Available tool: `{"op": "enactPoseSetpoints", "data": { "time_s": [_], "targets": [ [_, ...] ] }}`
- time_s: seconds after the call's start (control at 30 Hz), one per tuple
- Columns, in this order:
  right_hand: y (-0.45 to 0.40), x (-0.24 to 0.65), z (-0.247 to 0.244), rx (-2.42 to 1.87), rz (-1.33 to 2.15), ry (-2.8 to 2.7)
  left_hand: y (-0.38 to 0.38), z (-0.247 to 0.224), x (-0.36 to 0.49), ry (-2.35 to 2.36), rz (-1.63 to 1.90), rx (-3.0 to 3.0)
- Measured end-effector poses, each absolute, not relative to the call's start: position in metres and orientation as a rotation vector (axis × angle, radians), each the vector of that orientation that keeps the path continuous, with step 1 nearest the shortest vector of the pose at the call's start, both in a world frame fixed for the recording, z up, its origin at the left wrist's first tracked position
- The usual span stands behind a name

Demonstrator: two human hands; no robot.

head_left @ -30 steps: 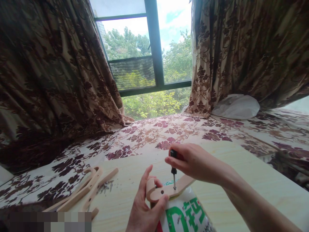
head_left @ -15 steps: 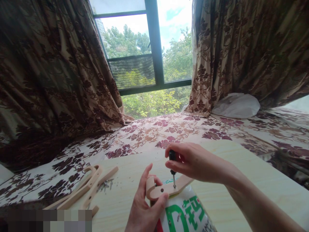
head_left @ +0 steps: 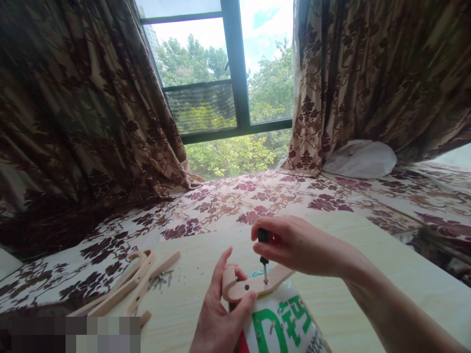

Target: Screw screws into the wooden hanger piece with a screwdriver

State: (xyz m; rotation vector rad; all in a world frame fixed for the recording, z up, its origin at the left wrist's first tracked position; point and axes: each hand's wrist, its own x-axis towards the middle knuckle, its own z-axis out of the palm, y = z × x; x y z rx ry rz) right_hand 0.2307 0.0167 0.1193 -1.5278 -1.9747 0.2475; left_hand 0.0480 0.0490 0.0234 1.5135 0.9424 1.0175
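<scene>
My right hand (head_left: 283,240) is closed around the black handle of a screwdriver (head_left: 264,245). The tool stands nearly upright, its metal shaft reaching down to a hole in a pale wooden piece (head_left: 253,288) with a curved end. Thumb and fingers of my left hand (head_left: 224,304) grip that piece near its curled end. A second, dark hole shows in the wood beside the thumb. Beneath the wood sits a white container (head_left: 287,318) with green lettering, and small metal bits show on its side. Whether a screw is under the tip cannot be made out.
Several curved wooden pieces (head_left: 136,284) lie at the left of the pale wooden board (head_left: 353,294), with a small heap of screws (head_left: 162,279) beside them. Floral cloth (head_left: 221,206) spreads behind the board, up to a window. A white plastic bag (head_left: 360,159) lies at the back right.
Almost nothing differs. My right hand's grip on the screwdriver handle has shifted very slightly; the wooden piece and my left hand stay in place.
</scene>
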Motion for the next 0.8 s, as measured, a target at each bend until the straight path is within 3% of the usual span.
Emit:
{"op": "enactPoseSetpoints", "data": {
  "time_s": [0.7,0.8],
  "targets": [
    [0.0204,0.2346,0.1160,-1.679,0.188,-1.933,0.0486,0.0245,0.0492,0.945,1.005,1.540],
    [0.0178,0.2330,0.1180,-1.579,0.238,-1.988,0.0485,0.0293,0.0446,1.004,1.139,1.691]
  ]
}}
